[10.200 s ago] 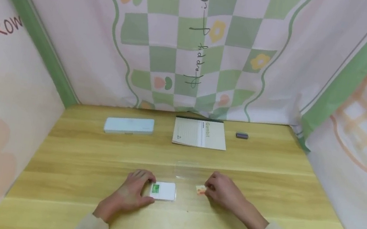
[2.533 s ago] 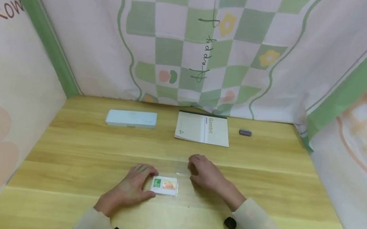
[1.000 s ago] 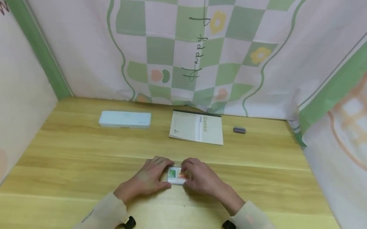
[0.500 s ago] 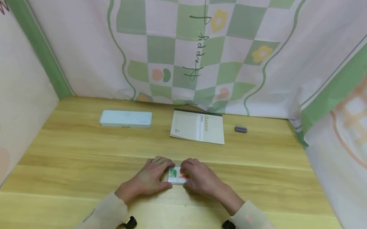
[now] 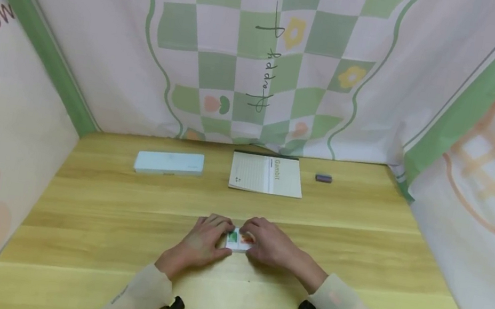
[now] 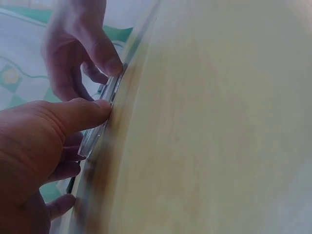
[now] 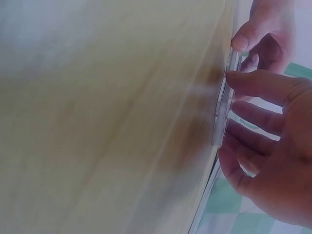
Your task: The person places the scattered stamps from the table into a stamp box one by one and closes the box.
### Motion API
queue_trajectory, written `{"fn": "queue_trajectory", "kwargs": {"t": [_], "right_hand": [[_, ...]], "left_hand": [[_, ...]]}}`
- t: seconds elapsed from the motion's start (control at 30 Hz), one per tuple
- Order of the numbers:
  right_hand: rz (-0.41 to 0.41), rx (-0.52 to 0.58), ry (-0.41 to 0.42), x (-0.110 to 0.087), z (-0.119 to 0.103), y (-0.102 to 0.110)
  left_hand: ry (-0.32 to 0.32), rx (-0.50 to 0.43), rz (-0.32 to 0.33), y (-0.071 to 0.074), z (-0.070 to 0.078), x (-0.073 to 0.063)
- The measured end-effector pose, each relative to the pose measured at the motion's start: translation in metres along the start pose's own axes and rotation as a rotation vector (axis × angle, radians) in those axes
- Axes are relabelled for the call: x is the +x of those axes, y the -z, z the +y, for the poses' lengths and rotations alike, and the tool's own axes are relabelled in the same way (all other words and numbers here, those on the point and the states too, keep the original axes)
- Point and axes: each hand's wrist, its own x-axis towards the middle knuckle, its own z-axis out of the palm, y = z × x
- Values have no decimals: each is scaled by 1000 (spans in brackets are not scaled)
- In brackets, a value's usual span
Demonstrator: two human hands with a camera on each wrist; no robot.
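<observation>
A small clear plastic case with a white card inside sits on the table in front of me. Through its top show a green stamp on the left and an orange stamp on the right, the latter partly hidden by fingers. My left hand pinches the left end, thumb on the near edge and fingers at the far edge. The right hand grips the other end the same way. Seen edge-on in the left wrist view, the case looks like stacked clear layers; the right wrist view shows its clear edge too.
Along the back of the wooden table lie a pale blue flat box, a notebook and a small dark cylinder-like piece. A patterned curtain hangs behind, with printed cloth on both sides.
The orange stamp, earlier in the right hand, now lies on the card. The separate clear sheet is now at the case, which moved right and away. Both hands have since stayed nearly still there.
</observation>
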Motion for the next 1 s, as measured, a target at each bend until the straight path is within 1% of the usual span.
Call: {"fn": "queue_trajectory", "kwargs": {"t": [0.23, 0.53, 0.83, 1.0], "right_hand": [[4, -36, 15, 0, 2, 1], [8, -32, 41, -1, 1, 1], [-7, -39, 40, -3, 3, 0], [6, -38, 53, -2, 1, -1]], "left_hand": [[-10, 24, 11, 1, 2, 1], [-8, 20, 22, 1, 4, 0], [-21, 30, 18, -1, 4, -1], [-6, 23, 25, 1, 5, -1]]}}
